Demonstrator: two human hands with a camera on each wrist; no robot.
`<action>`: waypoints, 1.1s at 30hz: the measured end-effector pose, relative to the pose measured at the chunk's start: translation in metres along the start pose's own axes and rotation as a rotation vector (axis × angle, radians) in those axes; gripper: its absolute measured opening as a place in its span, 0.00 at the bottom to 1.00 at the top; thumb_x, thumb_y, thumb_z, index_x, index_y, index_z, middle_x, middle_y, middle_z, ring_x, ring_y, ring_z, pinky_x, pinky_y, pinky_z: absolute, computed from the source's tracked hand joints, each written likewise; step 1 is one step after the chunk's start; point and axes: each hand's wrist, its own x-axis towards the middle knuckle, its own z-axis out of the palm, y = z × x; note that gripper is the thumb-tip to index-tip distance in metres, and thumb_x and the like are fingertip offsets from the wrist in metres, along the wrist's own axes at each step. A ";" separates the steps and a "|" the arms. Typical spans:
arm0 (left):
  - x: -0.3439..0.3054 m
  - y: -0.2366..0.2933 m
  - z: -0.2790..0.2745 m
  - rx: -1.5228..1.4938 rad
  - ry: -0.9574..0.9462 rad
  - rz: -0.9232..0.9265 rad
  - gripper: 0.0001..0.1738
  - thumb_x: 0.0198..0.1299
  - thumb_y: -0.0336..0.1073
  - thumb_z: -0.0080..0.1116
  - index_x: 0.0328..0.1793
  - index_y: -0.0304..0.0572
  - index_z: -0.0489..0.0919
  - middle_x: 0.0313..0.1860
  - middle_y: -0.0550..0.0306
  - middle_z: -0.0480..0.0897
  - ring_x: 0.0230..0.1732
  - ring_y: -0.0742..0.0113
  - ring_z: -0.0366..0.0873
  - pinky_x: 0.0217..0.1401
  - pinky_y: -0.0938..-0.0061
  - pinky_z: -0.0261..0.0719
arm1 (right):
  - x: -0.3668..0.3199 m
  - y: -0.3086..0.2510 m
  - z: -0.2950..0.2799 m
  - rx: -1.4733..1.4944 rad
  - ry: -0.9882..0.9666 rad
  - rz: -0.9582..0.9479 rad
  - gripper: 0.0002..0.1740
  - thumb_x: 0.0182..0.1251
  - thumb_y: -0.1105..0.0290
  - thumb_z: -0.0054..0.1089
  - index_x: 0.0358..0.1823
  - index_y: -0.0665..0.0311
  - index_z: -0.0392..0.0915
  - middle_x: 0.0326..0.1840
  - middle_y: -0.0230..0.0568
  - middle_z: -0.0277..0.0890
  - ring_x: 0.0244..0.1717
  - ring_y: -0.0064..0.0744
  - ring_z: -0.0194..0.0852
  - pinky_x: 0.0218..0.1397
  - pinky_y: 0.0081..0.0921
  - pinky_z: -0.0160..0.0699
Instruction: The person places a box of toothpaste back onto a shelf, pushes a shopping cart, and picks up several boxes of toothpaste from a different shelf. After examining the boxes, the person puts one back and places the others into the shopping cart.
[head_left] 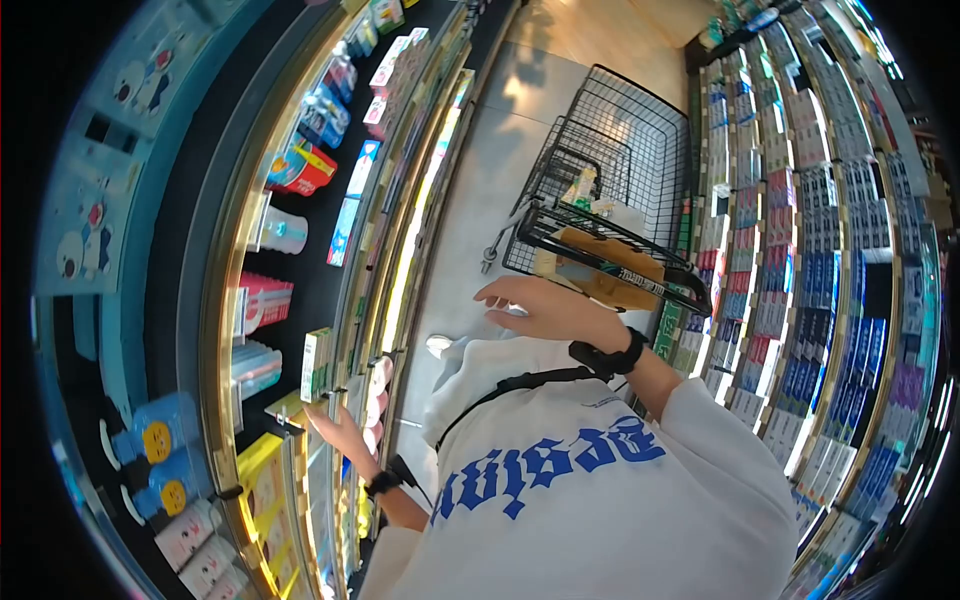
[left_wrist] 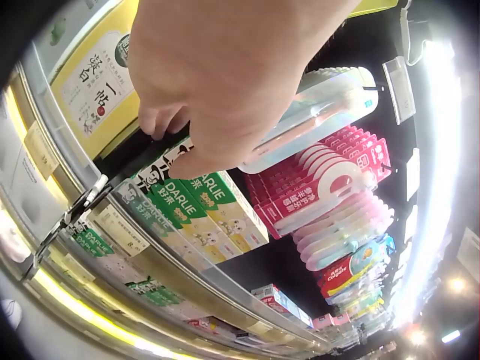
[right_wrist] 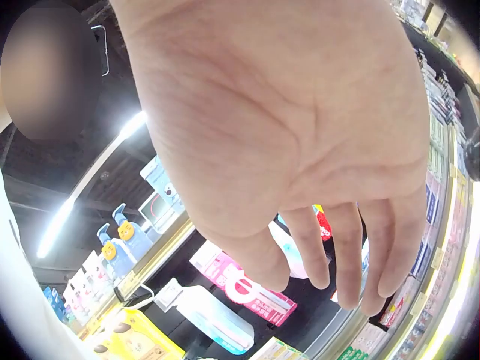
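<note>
At the shelf on the left, my left hand (head_left: 342, 436) reaches in among green-and-white Darlie toothpaste boxes (left_wrist: 199, 217). In the left wrist view its thumb (left_wrist: 206, 154) lies over the end of a toothpaste box, with the fingers curled on the other side. The hand's back hides much of that grip. A stack of toothpaste boxes (head_left: 316, 362) stands just beyond the fingertips. My right hand (head_left: 555, 308) is held out before the body, palm down, fingers loosely extended and holding nothing. It overlaps the near side of the shopping cart (head_left: 640, 110) in the head view.
Pink hanging packs (left_wrist: 304, 187), a clear-fronted pack (left_wrist: 319, 112) and a yellow box (left_wrist: 97, 82) surround the toothpaste. Blue pump bottles (head_left: 160, 440) stand on the upper shelf. Opposite runs a long rack of boxes (head_left: 790, 270). Inside the cart lies a brown item (head_left: 600, 262).
</note>
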 end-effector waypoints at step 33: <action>-0.098 0.530 0.598 0.384 -1.225 0.876 0.39 0.53 0.50 0.80 0.53 0.17 0.78 0.40 0.36 0.87 0.42 0.50 0.88 0.42 0.58 0.85 | -0.334 0.170 -0.165 0.631 1.160 0.863 0.14 0.84 0.69 0.54 0.60 0.70 0.80 0.51 0.42 0.87 0.56 0.29 0.84 0.66 0.25 0.76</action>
